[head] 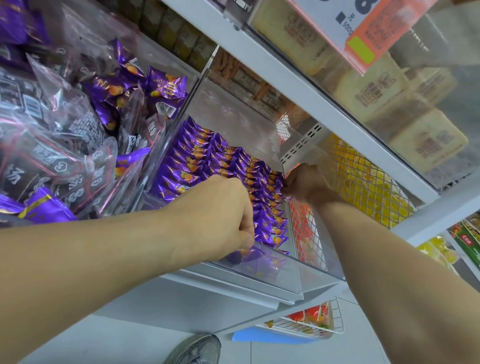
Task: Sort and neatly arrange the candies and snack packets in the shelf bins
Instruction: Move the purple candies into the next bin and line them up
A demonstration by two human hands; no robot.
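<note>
A clear plastic shelf bin [306,273] holds neat upright rows of small purple snack packets [206,157] with orange pictures. My left hand [217,214] reaches into the near end of the bin, fingers curled down onto the front purple packets [272,234]. My right hand [303,183] is at the far right side of the rows, pinching a purple packet between thumb and fingers. The fingertips of both hands are partly hidden among the packets.
The bin to the left [67,132] is heaped with loose clear bags and purple packets. A white mesh divider [308,236] separates a bin of yellow and red sweets [373,190] on the right. An upper shelf [323,83] overhangs. A shoe [194,353] stands on the floor.
</note>
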